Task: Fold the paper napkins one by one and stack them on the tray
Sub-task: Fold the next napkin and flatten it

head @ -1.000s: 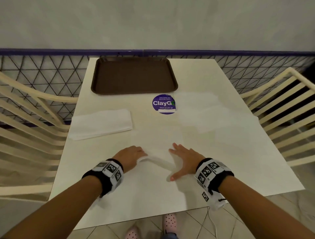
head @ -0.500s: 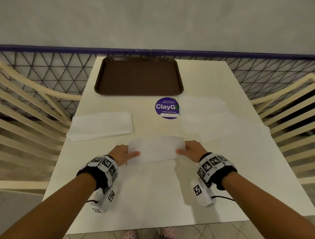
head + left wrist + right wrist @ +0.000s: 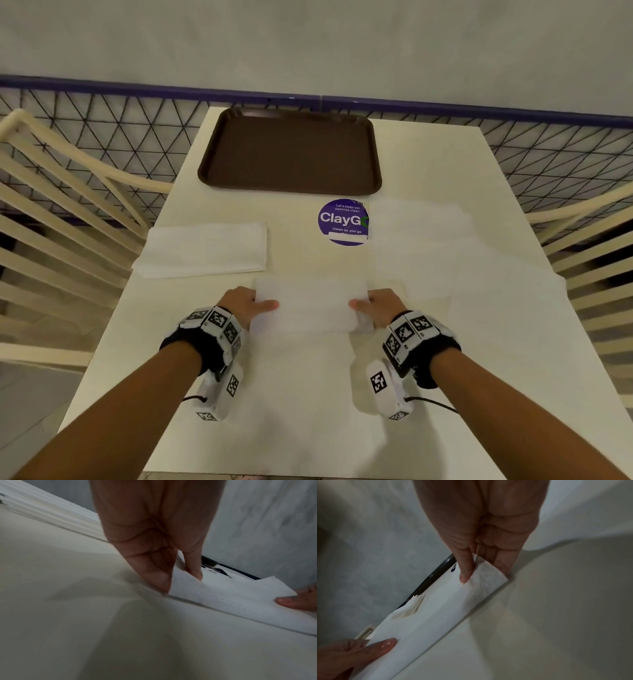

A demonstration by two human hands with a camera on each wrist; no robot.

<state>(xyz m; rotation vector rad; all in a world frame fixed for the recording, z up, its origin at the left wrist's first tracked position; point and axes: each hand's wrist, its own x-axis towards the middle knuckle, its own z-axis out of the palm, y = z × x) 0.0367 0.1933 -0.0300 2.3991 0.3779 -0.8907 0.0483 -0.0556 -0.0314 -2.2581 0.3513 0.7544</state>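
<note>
White paper napkin (image 3: 310, 305), folded, stretches left-to-right between both hands: left hand (image 3: 241, 303) pinches its left end, right hand (image 3: 380, 305) its right. Brown tray (image 3: 289, 186) lies straight ahead across the tabletop (image 3: 294, 394), nothing on it.

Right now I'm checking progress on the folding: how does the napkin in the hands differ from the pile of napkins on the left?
The napkin is held, pinched at its ends by the left hand and right hand; the pile lies untouched on the table. The napkin looks narrower than the pile. The napkin sits nearer the person, the pile farther left. Both are white paper, and neither is on the tray.
</note>
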